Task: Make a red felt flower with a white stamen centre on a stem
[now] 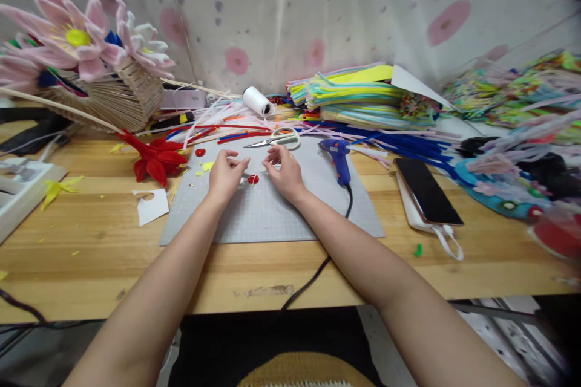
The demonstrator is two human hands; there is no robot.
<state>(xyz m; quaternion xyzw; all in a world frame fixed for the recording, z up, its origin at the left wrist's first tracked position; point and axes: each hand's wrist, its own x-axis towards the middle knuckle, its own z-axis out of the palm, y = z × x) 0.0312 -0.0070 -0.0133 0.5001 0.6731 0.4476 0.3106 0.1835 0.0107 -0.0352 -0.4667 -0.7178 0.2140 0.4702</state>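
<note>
My left hand (226,175) hovers over the grey cutting mat (267,217), fingers curled in and thumb close to them. Opposite it, my right hand (285,172) pinches thumb and fingertips together. Anything thin in either pinch is too small to make out. On the mat between them lies a small round red piece (253,179) with a pale thread-like line across it. Scissors (276,140) with light handles lie just beyond my fingers. A second small red piece (200,152) and yellow scraps (207,166) are left of my left hand.
A blue glue gun (338,160) rests on the mat's right, its black cord running to the table's front edge. A phone (429,190) lies farther right. Pipe cleaners (354,97) and a white thread spool (256,101) line the back. A red flower (157,157) lies left.
</note>
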